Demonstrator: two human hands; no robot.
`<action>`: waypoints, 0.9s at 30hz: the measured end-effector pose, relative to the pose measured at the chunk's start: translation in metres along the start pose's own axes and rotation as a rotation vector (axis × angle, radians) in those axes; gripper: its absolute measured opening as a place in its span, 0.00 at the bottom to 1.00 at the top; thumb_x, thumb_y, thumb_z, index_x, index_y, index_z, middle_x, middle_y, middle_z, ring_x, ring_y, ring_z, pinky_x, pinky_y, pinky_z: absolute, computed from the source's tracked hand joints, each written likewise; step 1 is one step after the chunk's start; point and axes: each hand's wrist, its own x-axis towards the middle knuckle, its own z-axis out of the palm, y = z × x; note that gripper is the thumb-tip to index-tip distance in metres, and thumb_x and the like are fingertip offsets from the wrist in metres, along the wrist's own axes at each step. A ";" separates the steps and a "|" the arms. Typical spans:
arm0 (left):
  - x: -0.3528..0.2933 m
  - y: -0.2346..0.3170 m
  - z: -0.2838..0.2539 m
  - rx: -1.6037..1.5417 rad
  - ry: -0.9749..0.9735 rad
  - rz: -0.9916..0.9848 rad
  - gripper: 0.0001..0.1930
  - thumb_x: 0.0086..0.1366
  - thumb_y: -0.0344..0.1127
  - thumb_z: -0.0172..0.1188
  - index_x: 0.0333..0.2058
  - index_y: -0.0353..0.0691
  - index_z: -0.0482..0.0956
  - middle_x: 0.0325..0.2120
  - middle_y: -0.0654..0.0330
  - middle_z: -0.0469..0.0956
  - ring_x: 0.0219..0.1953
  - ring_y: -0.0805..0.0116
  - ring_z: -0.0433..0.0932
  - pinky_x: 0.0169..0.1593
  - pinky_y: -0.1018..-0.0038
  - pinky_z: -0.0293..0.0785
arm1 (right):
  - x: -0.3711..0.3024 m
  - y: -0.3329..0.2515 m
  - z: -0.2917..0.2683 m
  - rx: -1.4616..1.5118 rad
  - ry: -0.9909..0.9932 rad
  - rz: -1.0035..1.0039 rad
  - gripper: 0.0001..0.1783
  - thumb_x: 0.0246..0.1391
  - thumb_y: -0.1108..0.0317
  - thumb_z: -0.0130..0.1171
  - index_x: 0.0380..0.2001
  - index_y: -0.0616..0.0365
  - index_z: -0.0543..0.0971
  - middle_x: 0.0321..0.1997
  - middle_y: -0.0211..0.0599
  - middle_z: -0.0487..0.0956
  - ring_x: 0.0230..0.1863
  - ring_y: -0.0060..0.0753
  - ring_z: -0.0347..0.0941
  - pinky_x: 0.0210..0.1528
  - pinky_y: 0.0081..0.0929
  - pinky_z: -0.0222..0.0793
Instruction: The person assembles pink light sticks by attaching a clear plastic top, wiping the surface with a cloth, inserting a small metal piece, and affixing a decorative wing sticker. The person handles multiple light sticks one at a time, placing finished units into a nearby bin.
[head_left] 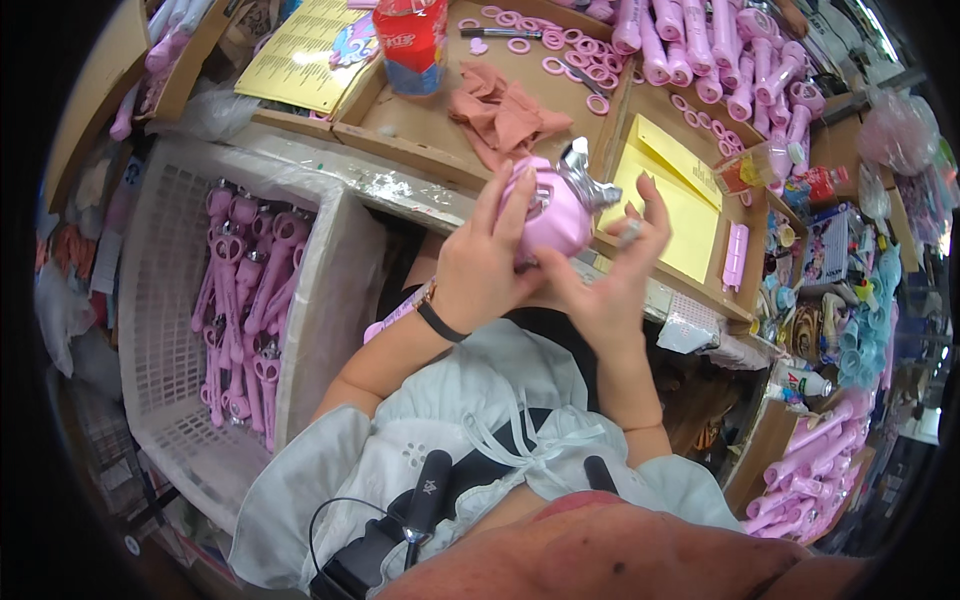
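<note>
My left hand (pixel 480 260) is closed around a pink rounded toy piece (pixel 562 225) with a silver crown-like part (pixel 590 180) on its far right side. The piece is held up over the front edge of the workbench. On its right, my right hand (pixel 612 290) has its fingers stretched apart. The right thumb reaches to the lower side of the piece; whether it touches, I cannot tell. Something small and whitish (pixel 629 234) is on or against a right finger. Behind the piece lies a crumpled salmon-coloured cloth (pixel 505 112) in a cardboard tray (pixel 415 125).
A white plastic basket (pixel 160 300) of pink wand-like toys (pixel 245 300) stands at left. Pink rings (pixel 590 65) and a red bag (pixel 410 45) occupy the tray. Yellow sheets (pixel 665 215) lie at right. More pink handles (pixel 715 45) are piled far right, others in a near-right box (pixel 815 470).
</note>
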 end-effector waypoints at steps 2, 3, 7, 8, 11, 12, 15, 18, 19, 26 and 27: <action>-0.003 0.005 0.003 -0.014 -0.009 0.018 0.45 0.41 0.38 0.69 0.59 0.39 0.58 0.56 0.44 0.60 0.43 0.47 0.75 0.39 0.65 0.76 | 0.002 0.001 0.014 -0.085 0.077 -0.060 0.29 0.41 0.65 0.67 0.39 0.61 0.60 0.60 0.55 0.54 0.61 0.51 0.53 0.60 0.42 0.51; -0.004 0.006 0.004 -0.034 -0.007 0.019 0.45 0.40 0.38 0.69 0.59 0.39 0.58 0.56 0.44 0.60 0.43 0.47 0.75 0.39 0.65 0.76 | 0.004 0.003 0.017 -0.071 0.114 -0.075 0.27 0.43 0.66 0.65 0.40 0.61 0.59 0.60 0.55 0.54 0.62 0.51 0.52 0.61 0.42 0.51; -0.004 0.005 -0.003 -0.035 0.007 0.019 0.47 0.40 0.38 0.71 0.59 0.38 0.56 0.55 0.45 0.62 0.46 0.49 0.73 0.42 0.66 0.75 | 0.011 0.020 0.012 0.473 0.366 0.185 0.18 0.52 0.73 0.54 0.41 0.60 0.57 0.61 0.50 0.54 0.63 0.49 0.53 0.60 0.42 0.54; -0.002 0.002 -0.004 -0.086 0.022 -0.012 0.48 0.40 0.38 0.72 0.59 0.37 0.56 0.54 0.45 0.63 0.48 0.50 0.72 0.45 0.67 0.73 | 0.008 0.024 0.009 0.610 0.366 0.217 0.17 0.53 0.74 0.52 0.40 0.59 0.56 0.61 0.48 0.55 0.62 0.47 0.55 0.60 0.41 0.54; 0.007 -0.013 -0.007 -0.421 0.124 -0.096 0.49 0.41 0.36 0.74 0.59 0.38 0.52 0.53 0.50 0.63 0.54 0.60 0.67 0.54 0.68 0.67 | -0.022 0.034 0.013 0.622 0.145 0.158 0.19 0.51 0.73 0.56 0.38 0.55 0.55 0.59 0.50 0.58 0.60 0.44 0.60 0.60 0.40 0.55; 0.010 -0.018 -0.006 -0.667 0.155 -0.174 0.50 0.42 0.36 0.74 0.60 0.39 0.51 0.54 0.52 0.62 0.55 0.61 0.66 0.54 0.67 0.67 | -0.036 0.036 0.023 0.636 0.008 0.118 0.26 0.46 0.69 0.64 0.37 0.55 0.55 0.59 0.52 0.59 0.59 0.44 0.60 0.61 0.40 0.53; 0.018 -0.037 -0.012 -1.144 0.235 -0.313 0.48 0.47 0.36 0.72 0.61 0.40 0.47 0.53 0.58 0.62 0.54 0.67 0.66 0.55 0.69 0.66 | -0.080 0.037 0.045 0.413 -0.505 0.334 0.37 0.36 0.66 0.73 0.37 0.58 0.52 0.56 0.57 0.62 0.55 0.48 0.62 0.58 0.39 0.55; 0.032 -0.058 -0.022 -1.427 0.287 -0.283 0.47 0.49 0.56 0.66 0.59 0.41 0.50 0.46 0.60 0.69 0.45 0.66 0.73 0.48 0.70 0.72 | -0.103 0.040 0.058 0.403 -0.442 0.154 0.34 0.39 0.70 0.70 0.36 0.57 0.51 0.51 0.59 0.65 0.50 0.44 0.65 0.51 0.35 0.62; 0.038 -0.065 -0.026 -1.458 0.241 -0.255 0.43 0.51 0.64 0.59 0.56 0.38 0.59 0.43 0.60 0.72 0.41 0.69 0.74 0.43 0.72 0.74 | -0.106 0.040 0.059 0.459 -0.424 0.168 0.33 0.40 0.72 0.69 0.36 0.56 0.51 0.50 0.59 0.65 0.49 0.44 0.66 0.50 0.34 0.63; 0.036 -0.064 -0.009 -1.570 0.340 -0.393 0.31 0.60 0.60 0.51 0.49 0.38 0.64 0.38 0.60 0.73 0.34 0.72 0.74 0.35 0.76 0.73 | -0.108 0.040 0.060 0.653 -0.308 0.152 0.29 0.40 0.84 0.61 0.35 0.53 0.52 0.49 0.51 0.63 0.48 0.34 0.67 0.49 0.28 0.66; 0.030 -0.059 -0.005 -1.522 0.244 -0.323 0.28 0.61 0.55 0.52 0.50 0.39 0.62 0.39 0.58 0.72 0.33 0.71 0.74 0.34 0.75 0.73 | -0.109 0.041 0.061 0.653 -0.278 0.127 0.29 0.40 0.84 0.61 0.35 0.52 0.52 0.49 0.51 0.63 0.48 0.34 0.67 0.48 0.28 0.66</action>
